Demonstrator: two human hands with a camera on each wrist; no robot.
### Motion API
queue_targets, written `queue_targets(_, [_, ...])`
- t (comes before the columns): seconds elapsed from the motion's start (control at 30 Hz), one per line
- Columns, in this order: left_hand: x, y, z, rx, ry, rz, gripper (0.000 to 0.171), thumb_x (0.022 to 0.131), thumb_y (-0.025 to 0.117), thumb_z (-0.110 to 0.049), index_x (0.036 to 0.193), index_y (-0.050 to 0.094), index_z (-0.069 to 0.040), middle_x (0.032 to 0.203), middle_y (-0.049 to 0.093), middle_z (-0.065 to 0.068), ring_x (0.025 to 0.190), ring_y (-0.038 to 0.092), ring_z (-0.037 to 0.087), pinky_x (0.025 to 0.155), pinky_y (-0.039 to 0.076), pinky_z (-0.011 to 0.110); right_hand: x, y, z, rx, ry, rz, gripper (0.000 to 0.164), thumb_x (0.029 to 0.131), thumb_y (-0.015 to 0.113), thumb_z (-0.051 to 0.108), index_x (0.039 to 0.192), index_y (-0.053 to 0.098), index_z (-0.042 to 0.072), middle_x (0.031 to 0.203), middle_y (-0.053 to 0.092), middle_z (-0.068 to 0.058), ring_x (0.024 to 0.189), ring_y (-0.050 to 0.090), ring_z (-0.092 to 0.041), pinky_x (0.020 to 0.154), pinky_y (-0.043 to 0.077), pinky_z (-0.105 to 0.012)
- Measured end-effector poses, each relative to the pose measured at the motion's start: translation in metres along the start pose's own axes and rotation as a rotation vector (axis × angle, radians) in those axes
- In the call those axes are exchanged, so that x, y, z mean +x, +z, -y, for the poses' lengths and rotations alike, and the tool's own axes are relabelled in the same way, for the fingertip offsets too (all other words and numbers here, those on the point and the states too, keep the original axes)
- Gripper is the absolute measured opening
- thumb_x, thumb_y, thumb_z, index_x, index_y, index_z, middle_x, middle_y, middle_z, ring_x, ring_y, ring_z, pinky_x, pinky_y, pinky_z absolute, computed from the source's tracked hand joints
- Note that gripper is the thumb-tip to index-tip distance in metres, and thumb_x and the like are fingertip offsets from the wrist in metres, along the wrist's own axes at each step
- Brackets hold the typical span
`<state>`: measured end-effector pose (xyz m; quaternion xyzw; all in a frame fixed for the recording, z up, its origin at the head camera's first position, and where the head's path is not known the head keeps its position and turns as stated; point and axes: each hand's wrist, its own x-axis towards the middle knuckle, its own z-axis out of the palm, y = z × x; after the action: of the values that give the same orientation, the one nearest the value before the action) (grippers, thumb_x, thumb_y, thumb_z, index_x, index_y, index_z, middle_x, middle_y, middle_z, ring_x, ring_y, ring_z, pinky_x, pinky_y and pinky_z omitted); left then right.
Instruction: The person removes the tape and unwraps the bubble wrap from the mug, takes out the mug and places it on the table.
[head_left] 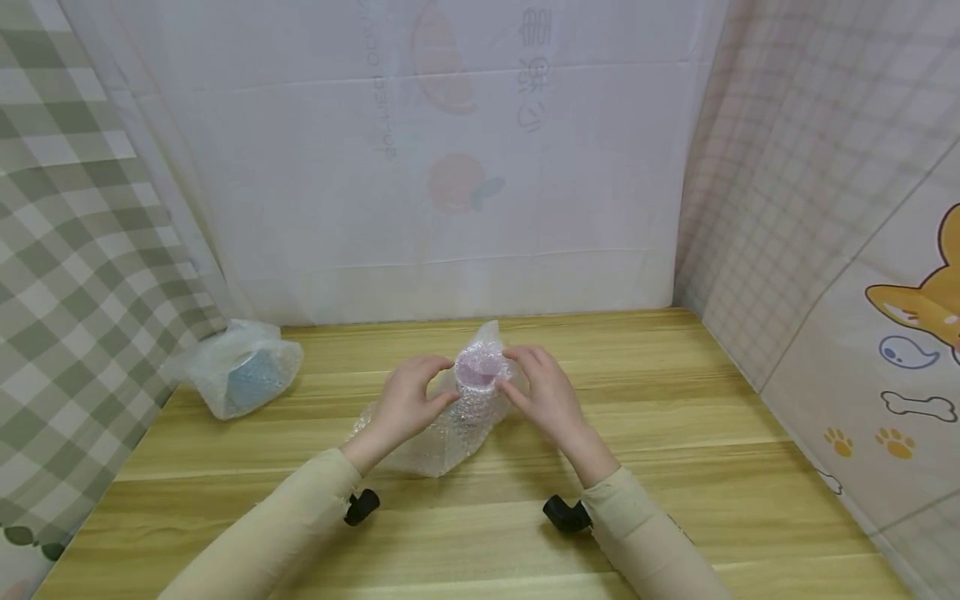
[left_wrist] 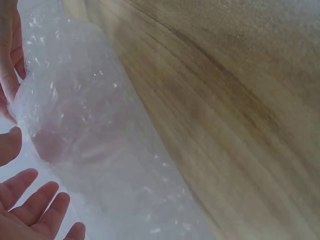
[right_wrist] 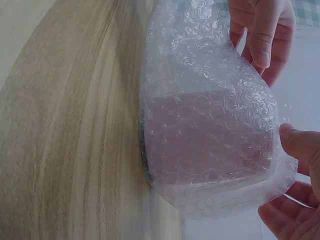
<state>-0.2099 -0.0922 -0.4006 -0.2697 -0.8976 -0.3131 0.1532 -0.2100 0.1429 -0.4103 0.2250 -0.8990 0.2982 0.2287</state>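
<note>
A pink, round item (right_wrist: pixel 210 135), shaped like a cup, stands on the table wrapped in clear bubble wrap (head_left: pixel 450 443). The wrap's upper end is open around the rim, and a loose length trails to the left. On the right side, my right hand (head_left: pixel 551 398) pinches the wrap's top edge, thumb in front and fingers behind in the right wrist view. My left hand (head_left: pixel 405 404) is at the opposite side with thumb and fingers spread. The left wrist view shows its fingers (left_wrist: pixel 35 202) loosely extended beside the wrap, apparently gripping nothing.
At the table's back left lies a blue item (head_left: pixel 258 379) inside another piece of bubble wrap (head_left: pixel 213 375). Two black devices (head_left: pixel 567 514) sit by the wrists. Cloth hangings (head_left: pixel 420 283) enclose the wooden table (head_left: pixel 750 467) at the back and sides.
</note>
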Motion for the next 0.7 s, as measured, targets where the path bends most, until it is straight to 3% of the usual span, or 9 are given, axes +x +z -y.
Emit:
queue_targets(0.2, [0.000,0.004,0.002,-0.055,-0.062,0.013,0.054,0.084,0.080,-0.020,0.129,0.060,0.002,0.129,0.062,0.018,0.121,0.056,0.036,0.104,0.042,0.051,0.000,-0.001,-0.001,-0.002,-0.039,0.008,0.041,0.085,0.078,0.013,0.122,0.065,-0.001,0.126,0.061,-0.018,0.116,0.058,-0.035,0.101,0.045,-0.048])
queue_targets(0.33, [0.000,0.006,0.002,-0.072,-0.094,0.018,0.059,0.084,0.080,-0.021,0.132,0.058,0.003,0.132,0.060,0.020,0.123,0.055,0.037,0.105,0.040,0.051,0.000,-0.001,-0.001,0.022,-0.025,-0.027,0.035,0.088,0.075,0.009,0.120,0.065,-0.002,0.121,0.064,-0.018,0.108,0.062,-0.032,0.094,0.050,-0.045])
queue_targets(0.5, [0.000,0.007,0.002,-0.096,-0.130,0.027,0.060,0.084,0.080,-0.021,0.134,0.056,0.004,0.133,0.059,0.020,0.124,0.053,0.037,0.107,0.039,0.050,0.000,-0.003,-0.009,0.135,0.055,-0.094,0.025,0.093,0.068,0.003,0.117,0.067,-0.003,0.109,0.067,-0.016,0.095,0.066,-0.028,0.079,0.058,-0.038])
queue_targets(0.7, [-0.001,0.007,0.001,-0.109,-0.141,0.025,0.059,0.085,0.079,-0.022,0.132,0.057,0.003,0.132,0.060,0.020,0.123,0.054,0.037,0.106,0.040,0.050,0.002,-0.008,-0.022,0.264,0.196,-0.162,0.017,0.096,0.063,0.002,0.111,0.068,-0.005,0.101,0.070,-0.018,0.094,0.068,-0.033,0.076,0.059,-0.039])
